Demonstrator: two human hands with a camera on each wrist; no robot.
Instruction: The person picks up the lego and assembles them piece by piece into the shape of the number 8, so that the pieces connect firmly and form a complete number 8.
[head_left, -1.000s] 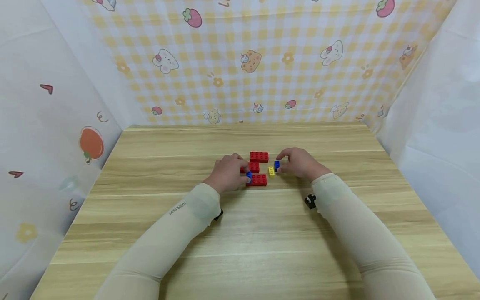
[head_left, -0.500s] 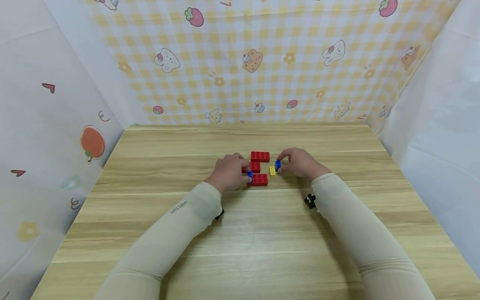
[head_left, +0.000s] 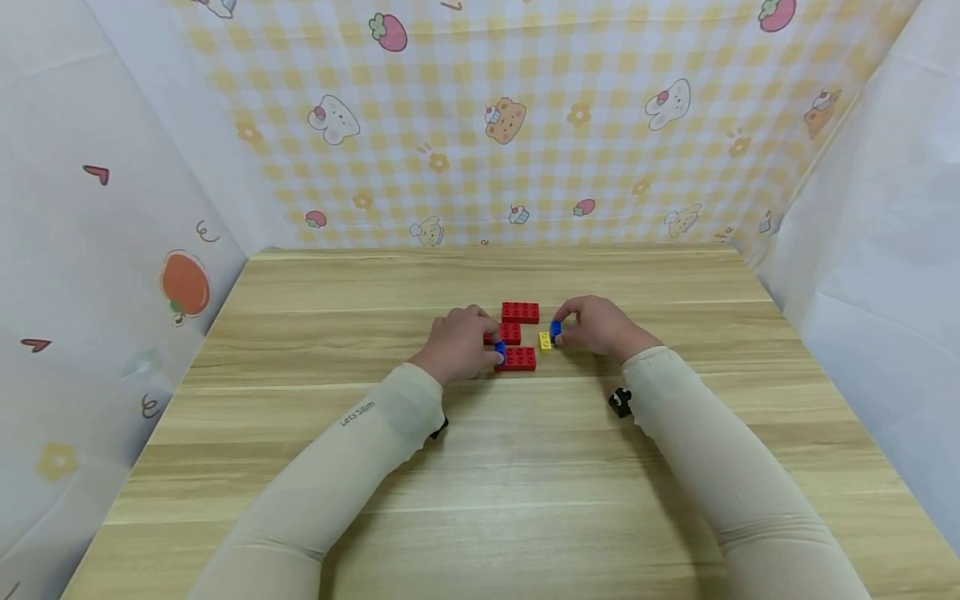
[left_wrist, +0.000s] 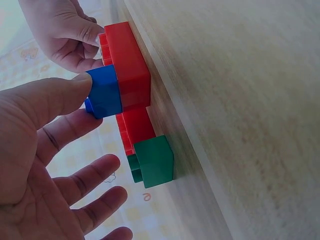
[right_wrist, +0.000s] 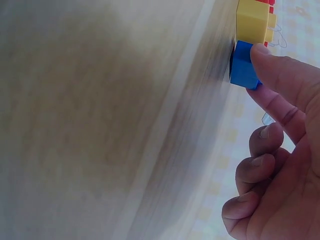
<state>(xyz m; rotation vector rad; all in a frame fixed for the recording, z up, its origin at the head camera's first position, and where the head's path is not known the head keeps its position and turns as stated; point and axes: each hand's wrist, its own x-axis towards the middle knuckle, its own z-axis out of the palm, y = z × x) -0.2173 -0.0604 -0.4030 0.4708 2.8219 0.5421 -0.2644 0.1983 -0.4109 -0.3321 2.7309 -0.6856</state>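
Observation:
My left hand (head_left: pixel 454 346) pinches a blue brick (left_wrist: pixel 105 91) between thumb and index finger, on top of the left end of the nearest red brick (head_left: pixel 520 359). My right hand (head_left: pixel 600 323) pinches another blue brick (right_wrist: pixel 243 66) by thumb and index finger, low at the tabletop. Just left of it is a yellow brick (head_left: pixel 545 342). Two more red bricks lie behind, one partly covered by my left fingers (head_left: pixel 510 333) and one farther back (head_left: pixel 521 312). In the left wrist view a green brick (left_wrist: pixel 154 161) stands by a red one.
The wooden table (head_left: pixel 525 483) ends at a yellow checked cloth (head_left: pixel 465 167) at the back, with white cloth at both sides. Black wrist pieces show under my left sleeve (head_left: pixel 439 428) and beside my right sleeve (head_left: pixel 621 402).
The head view has shifted very slightly. Both hands keep their places and their pinches on the blue bricks.

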